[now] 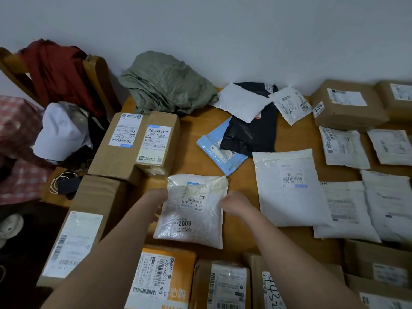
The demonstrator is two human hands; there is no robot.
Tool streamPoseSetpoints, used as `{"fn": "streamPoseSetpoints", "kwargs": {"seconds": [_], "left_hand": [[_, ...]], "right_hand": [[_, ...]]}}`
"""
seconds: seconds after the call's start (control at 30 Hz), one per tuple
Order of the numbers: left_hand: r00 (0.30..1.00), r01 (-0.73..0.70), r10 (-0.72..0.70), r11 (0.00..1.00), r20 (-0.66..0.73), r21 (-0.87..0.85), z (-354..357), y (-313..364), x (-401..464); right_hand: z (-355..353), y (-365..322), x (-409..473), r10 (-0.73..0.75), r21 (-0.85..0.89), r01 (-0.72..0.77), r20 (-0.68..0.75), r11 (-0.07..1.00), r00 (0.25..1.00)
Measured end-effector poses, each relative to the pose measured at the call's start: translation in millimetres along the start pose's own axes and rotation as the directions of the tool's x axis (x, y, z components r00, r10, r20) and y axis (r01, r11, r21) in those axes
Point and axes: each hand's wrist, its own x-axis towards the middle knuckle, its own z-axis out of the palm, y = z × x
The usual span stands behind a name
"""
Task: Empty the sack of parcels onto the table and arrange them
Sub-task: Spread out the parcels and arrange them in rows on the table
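Sack (166, 83): lies crumpled and flat-looking at the far edge of the desk (196, 134) against the wall; it appears emptied, so the tipping-out step looks done.
Step in hand: arranging. Both hands are on one white parcel (192, 211), marked 2009, near the middle of the desk.
Left hand (159, 196): at the parcel's left edge; its fingers are hidden behind the plastic, and it seems to hold that edge.
Right hand (236, 204): fingers curled, pinching the parcel's right edge.
Already placed: cardboard boxes (136, 143) grouped at the left, white mailers (287, 188) in rows at the right, more boxes along the near edge.
Loose pile: a black bag (252, 134), a blue mailer (214, 150) and small white pouches (239, 103) overlap untidily beyond the held parcel.
Next move calls for: setting the 2009 parcel flat, label up, probably in the bare gap beside the large white mailer, then sorting the overlapping pile.
Care: soft plastic may sag or slip, so both edges need support.
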Motion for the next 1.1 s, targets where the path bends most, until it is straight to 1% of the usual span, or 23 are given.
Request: {"fn": "streamPoseSetpoints", "kwargs": {"seconds": [0.07,0.13,0.2,0.23,0.3,0.33,0.4,0.47,0.5,0.53,0.6,0.63,0.67,0.7,0.73,0.77,0.8,0.83,0.9,0.97,1.03,1.1], "left_hand": [[1.0,-0.01,0.01,0.999,-0.016,-0.032,1.4,-0.1,5.9],[0.995,-0.051,0.045,0.996,-0.084,-0.069,0.0,2.6,10.7],[0.983,-0.114,0.095,0.987,-0.158,-0.114,0.0,7.3,17.5],[0.98,-0.146,0.119,0.975,-0.159,-0.166,2.3,11.7,18.2],[0.984,-0.171,0.147,0.94,-0.1,-0.297,11.2,22.8,16.4],[0.984,-0.177,0.168,0.93,-0.057,-0.323,17.8,29.4,14.5],[0.973,-0.21,0.229,0.919,0.018,-0.335,34.4,44.1,6.1],[0.955,-0.238,0.284,0.908,0.089,-0.345,54.5,56.8,-4.1],[0.947,-0.236,0.295,0.907,0.126,-0.349,65.4,62.1,-8.2],[0.939,-0.233,0.303,0.909,0.164,-0.345,76.4,66.1,-11.0],[0.927,-0.235,0.31,0.919,0.211,-0.318,95.8,71.8,-15.8],[0.925,-0.238,0.31,0.924,0.221,-0.299,103.5,73.6,-17.4],[0.924,-0.241,0.31,0.928,0.225,-0.285,110.0,74.9,-17.6],[0.926,-0.242,0.306,0.931,0.222,-0.273,115.8,76.2,-18.2],[0.928,-0.24,0.301,0.933,0.219,-0.267,120.9,77.5,-18.3],[0.93,-0.237,0.297,0.935,0.217,-0.263,124.8,78.7,-18.7],[0.929,-0.238,0.298,0.936,0.221,-0.259,128.6,80.5,-18.5],[0.926,-0.244,0.302,0.936,0.225,-0.252,132.3,82.9,-18.5],[0.923,-0.254,0.309,0.936,0.228,-0.242,140.2,87.5,-18.8],[0.922,-0.251,0.306,0.94,0.239,-0.233,148.6,89.8,-20.5],[0.92,-0.243,0.299,0.943,0.254,-0.227,157.6,90.6,-21.1],[0.916,-0.239,0.292,0.948,0.274,-0.213,165.3,90.2,-20.2]], "right_hand": [[-1.6,1.0,-0.1,0.007,0.0,-0.007,0.021,1.0,1.0],[-6.5,2.7,-2.6,0.024,-0.004,-0.024,0.009,1.0,1.0],[-17.2,7.7,-3.8,0.043,0.032,-0.041,-0.08,0.999,0.996],[-25.0,11.9,-4.7,0.053,0.069,-0.043,-0.146,0.997,0.988],[-43.7,21.2,-7.2,0.064,0.129,-0.028,-0.291,0.991,0.955],[-53.5,25.3,-9.1,0.074,0.128,-0.029,-0.356,0.991,0.931],[-71.4,35.3,-8.7,0.085,0.107,-0.037,-0.486,0.994,0.87],[-83.9,48.4,-10.4,0.068,0.052,-0.048,-0.556,0.998,0.828],[-88.0,55.7,-12.0,0.055,0.001,-0.065,-0.549,0.998,0.834],[-90.6,63.2,-12.7,0.04,-0.072,-0.089,-0.512,0.993,0.858],[-90.8,75.7,-14.8,0.026,-0.22,-0.12,-0.388,0.968,0.921],[-90.7,79.2,-15.7,0.015,-0.237,-0.103,-0.347,0.966,0.938],[-91.8,80.8,-16.5,-0.003,-0.19,-0.067,-0.349,0.979,0.937],[-94.2,80.8,-18.7,-0.022,-0.101,-0.019,-0.388,0.995,0.921],[-97.6,80.7,-21.2,-0.027,-0.013,0.024,-0.46,1.0,0.887],[-102.8,81.4,-22.7,-0.039,0.018,0.059,-0.552,0.998,0.833],[-109.3,85.0,-22.7,-0.04,0.004,0.054,-0.622,0.999,0.782],[-116.5,91.0,-21.9,-0.014,-0.005,0.014,-0.652,1.0,0.758],[-127.6,106.6,-18.5,0.098,0.024,-0.108,-0.633,0.994,0.768],[-132.9,121.6,-14.3,0.213,0.103,-0.189,-0.586,0.976,0.782],[-133.3,130.2,-10.4,0.251,0.162,-0.192,-0.573,0.968,0.78],[-130.6,132.8,-8.7,0.24,0.191,-0.154,-0.6,0.969,0.763]]}}
